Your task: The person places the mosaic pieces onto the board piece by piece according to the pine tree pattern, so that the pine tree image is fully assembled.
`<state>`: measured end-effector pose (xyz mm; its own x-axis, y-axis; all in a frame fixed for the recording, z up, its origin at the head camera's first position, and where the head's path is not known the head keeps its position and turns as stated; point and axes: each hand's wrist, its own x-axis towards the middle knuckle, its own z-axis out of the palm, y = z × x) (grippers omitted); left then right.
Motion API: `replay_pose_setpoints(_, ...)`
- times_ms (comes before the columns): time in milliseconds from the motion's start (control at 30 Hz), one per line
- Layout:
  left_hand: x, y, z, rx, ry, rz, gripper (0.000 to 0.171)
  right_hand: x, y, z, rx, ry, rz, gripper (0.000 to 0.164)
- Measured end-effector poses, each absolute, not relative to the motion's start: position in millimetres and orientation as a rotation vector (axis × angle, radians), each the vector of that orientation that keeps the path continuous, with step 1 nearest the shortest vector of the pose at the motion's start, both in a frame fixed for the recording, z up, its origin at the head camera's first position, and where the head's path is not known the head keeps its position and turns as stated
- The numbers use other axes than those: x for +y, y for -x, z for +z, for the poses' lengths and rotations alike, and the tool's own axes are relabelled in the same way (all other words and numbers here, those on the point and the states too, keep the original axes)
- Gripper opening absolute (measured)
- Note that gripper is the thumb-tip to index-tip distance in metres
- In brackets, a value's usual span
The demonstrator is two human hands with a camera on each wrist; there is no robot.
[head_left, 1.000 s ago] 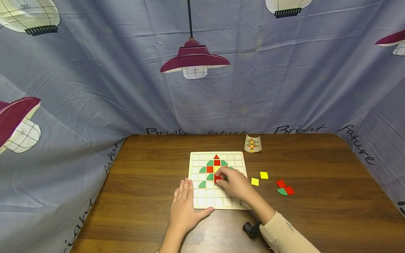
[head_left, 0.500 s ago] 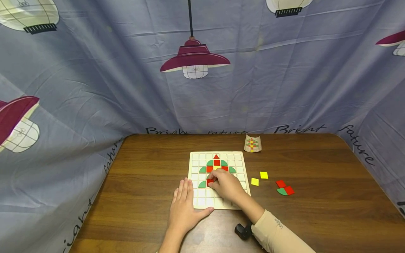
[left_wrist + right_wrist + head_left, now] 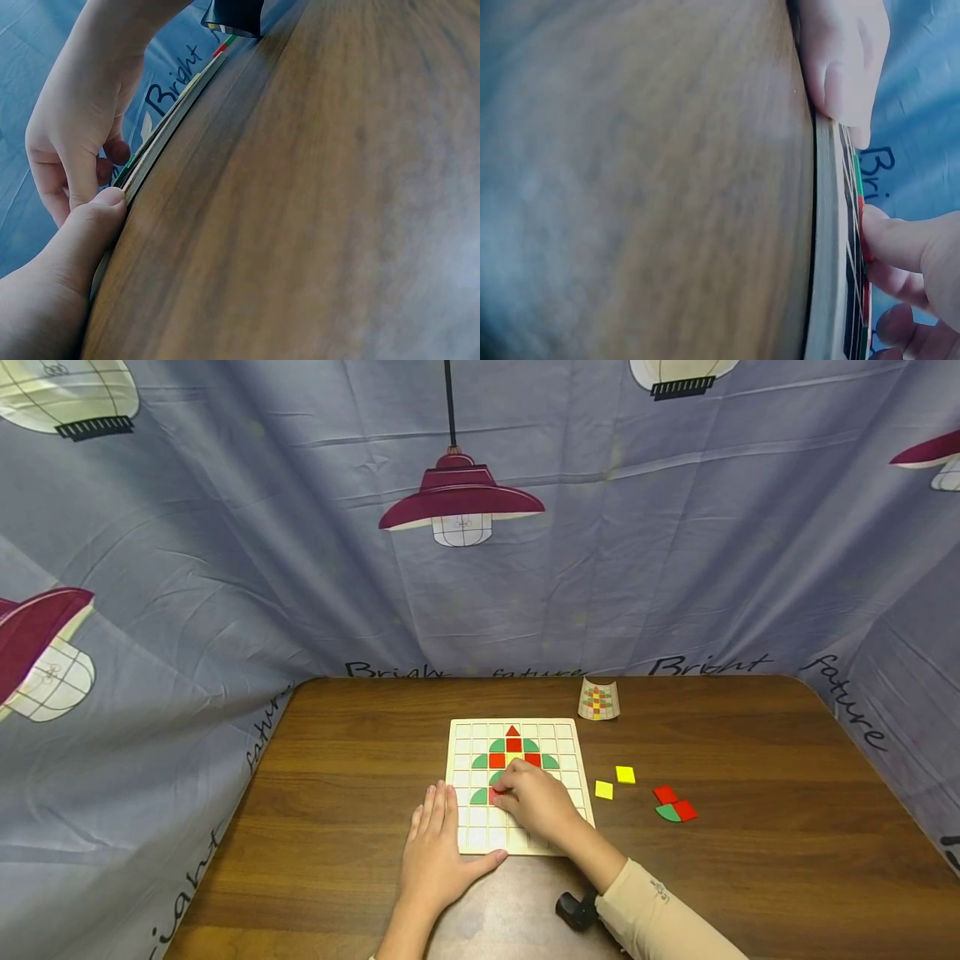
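A pale gridded board [image 3: 477, 837] lies on the table, with red squares, green quarter-circles, a red triangle and a yellow square set in its cells. My left hand [image 3: 437, 857] rests at its lower left corner, fingers straight along the left edge and thumb at the near edge. With thumb and forefinger, my right hand [image 3: 542, 802] pinches a red square tile [image 3: 492, 795], which sits right of a green quarter-circle tile [image 3: 479, 797]. The right hand hides part of the board's middle. Both the right thumb [image 3: 896, 240] and the board's edge [image 3: 825, 247] show in the right wrist view.
Right of the board lie two yellow square tiles [image 3: 626, 775]. Beyond them are two red square tiles [image 3: 664, 795] touching a green quarter-circle tile [image 3: 668, 813]. A curved pattern card [image 3: 598, 702] stands behind the board. A printed curtain [image 3: 525, 610] borders the brown table [image 3: 360, 760].
My right hand has moved left across the board with the red square tile, to the cell beside the lower left green quarter-circle. In the last half second it barely moves. My left hand stays put.
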<state>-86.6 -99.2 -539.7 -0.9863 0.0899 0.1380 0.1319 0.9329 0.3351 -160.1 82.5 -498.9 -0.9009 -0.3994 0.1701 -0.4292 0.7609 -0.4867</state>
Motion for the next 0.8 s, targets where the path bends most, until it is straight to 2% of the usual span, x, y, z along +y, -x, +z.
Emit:
replay_pose_setpoints(467, -99, 86, -539, -2.962, 0.168, -0.528, 0.124, 88, 156, -492, -2.921, -0.745, 0.787, 0.006)
replay_pose_setpoints(633, -98, 86, -539, -2.963, 0.166, -0.535, 0.124, 105, 155, -488, -2.939, -0.771, 0.918, 0.012)
replay_pose_setpoints(800, -98, 86, -538, -2.961, 0.161, -0.548, 0.125, 135, 157, -485, -2.944, -0.633, 0.978, 0.016)
